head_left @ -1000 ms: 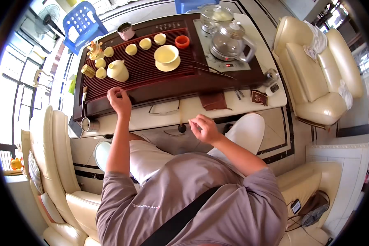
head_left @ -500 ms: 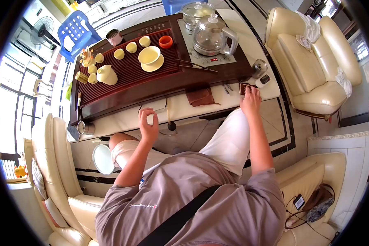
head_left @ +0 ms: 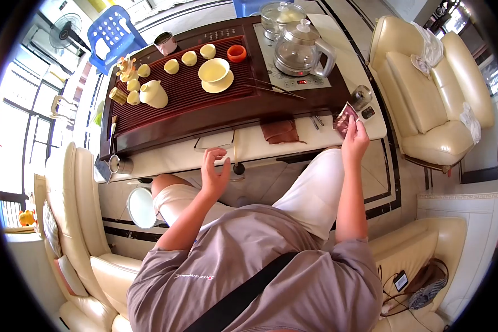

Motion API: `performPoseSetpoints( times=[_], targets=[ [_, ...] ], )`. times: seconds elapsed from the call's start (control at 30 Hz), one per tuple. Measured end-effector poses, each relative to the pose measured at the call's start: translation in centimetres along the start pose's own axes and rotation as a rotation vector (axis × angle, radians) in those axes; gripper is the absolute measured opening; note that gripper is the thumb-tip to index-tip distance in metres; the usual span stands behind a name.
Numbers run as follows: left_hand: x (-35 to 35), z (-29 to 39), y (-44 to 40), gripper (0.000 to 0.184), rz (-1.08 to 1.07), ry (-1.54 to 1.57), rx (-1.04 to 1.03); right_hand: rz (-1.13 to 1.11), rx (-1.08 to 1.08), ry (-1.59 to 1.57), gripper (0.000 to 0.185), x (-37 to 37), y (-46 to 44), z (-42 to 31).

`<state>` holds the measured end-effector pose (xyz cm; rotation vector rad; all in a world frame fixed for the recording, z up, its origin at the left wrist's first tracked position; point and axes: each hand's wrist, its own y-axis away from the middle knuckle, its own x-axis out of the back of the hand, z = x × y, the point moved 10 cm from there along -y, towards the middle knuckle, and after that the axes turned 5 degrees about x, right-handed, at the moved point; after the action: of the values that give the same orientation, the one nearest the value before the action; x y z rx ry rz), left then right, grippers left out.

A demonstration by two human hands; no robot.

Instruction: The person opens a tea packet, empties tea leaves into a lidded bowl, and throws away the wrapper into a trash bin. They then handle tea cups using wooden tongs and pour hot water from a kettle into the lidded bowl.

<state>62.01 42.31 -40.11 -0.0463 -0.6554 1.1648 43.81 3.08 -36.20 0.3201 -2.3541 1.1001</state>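
My right hand point(head_left: 355, 143) grips a small dark red packet point(head_left: 345, 118) by its lower edge, raised at the right end of the table. Beside it are a clear glass jar point(head_left: 361, 96) and a small white item with a dark top point(head_left: 367, 112). My left hand point(head_left: 214, 172) hovers at the table's front edge, empty, with thumb and curled fingers apart. A pair of glasses point(head_left: 216, 146) lies just beyond it. Between my hands, a folded brown cloth point(head_left: 279, 131) rests on the pale table edge, with small metal tools point(head_left: 317, 122) to its right.
The slatted tea tray point(head_left: 188, 110) carries a lidless bowl on a saucer point(head_left: 214, 73), several pale cups, a pitcher point(head_left: 154, 94) and a red cup point(head_left: 237, 53). A glass kettle point(head_left: 299, 50) stands on the heater panel. Tongs point(head_left: 279, 88) lie across the tray's right side. A metal cup point(head_left: 120, 164) is at left.
My right hand has lifted the packet up off the table beside the jar, turning it more upright. My left hand's fingers have spread a little. The view has shifted slightly.
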Motion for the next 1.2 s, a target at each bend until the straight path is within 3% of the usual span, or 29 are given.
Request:
performPoseSetpoints(
  times=[0.1,0.2,0.3,0.4,0.5,0.57,0.6,0.7,0.8,0.93,1.0,1.07,1.1,1.2],
  targets=[
    [-1.6,2.0,-0.5,0.029,-0.056,0.103,0.012,-0.247,-0.503,-0.874,0.023,-5.9,3.0,-0.7],
    [-4.0,4.0,-1.2,0.038,-0.196,0.211,0.07,-0.37,-0.562,-0.947,0.023,-8.4,5.5,-7.7],
    [-4.4,6.8,-2.4,0.054,-0.245,0.128,0.041,-0.515,-0.371,-0.885,0.026,-10.9,7.8,-12.6],
    [-5.2,5.0,-2.3,0.076,-0.327,0.157,0.123,-0.498,-0.045,-0.849,0.021,-10.9,8.3,-18.8],
    [-4.1,3.6,-2.3,0.067,-0.261,0.201,0.222,-0.589,-0.005,-0.957,0.018,-10.4,8.3,-23.2],
    [-4.1,0.3,-1.5,0.049,-0.225,0.573,0.321,-0.69,0.112,-1.047,0.02,-11.2,9.5,-24.3],
    [-3.6,0.0,-1.5,0.049,-0.221,0.573,0.324,-0.695,0.113,-1.049,0.02,-11.1,9.3,-24.8],
    [-3.1,-1.3,-0.5,0.031,-0.285,0.845,0.55,-0.62,-0.037,-0.988,0.023,-11.0,8.7,-24.3],
    [-2.1,0.5,-0.4,0.031,-0.284,0.905,0.523,-0.686,-0.092,-0.939,0.024,-12.0,8.4,-23.6],
    [-2.9,0.3,0.5,0.029,-0.441,0.8,0.564,-0.915,-0.168,-1.077,0.02,-13.2,9.6,-24.1],
    [-3.2,-0.6,0.7,0.027,-0.421,0.789,0.551,-0.938,-0.074,-1.003,0.021,-12.4,8.7,-24.8],
    [-0.8,0.0,-0.9,0.028,-0.217,0.608,0.392,-0.976,0.13,-0.865,0.02,-11.7,8.5,-26.0],
    [0.2,-0.1,-1.2,0.023,-0.162,0.551,0.488,-0.984,0.125,-0.863,0.02,-11.7,8.6,-26.0],
    [0.8,0.5,-1.9,0.016,-0.264,0.377,0.402,-0.976,0.183,-0.89,0.021,-11.5,8.6,-26.6]
  ],
)
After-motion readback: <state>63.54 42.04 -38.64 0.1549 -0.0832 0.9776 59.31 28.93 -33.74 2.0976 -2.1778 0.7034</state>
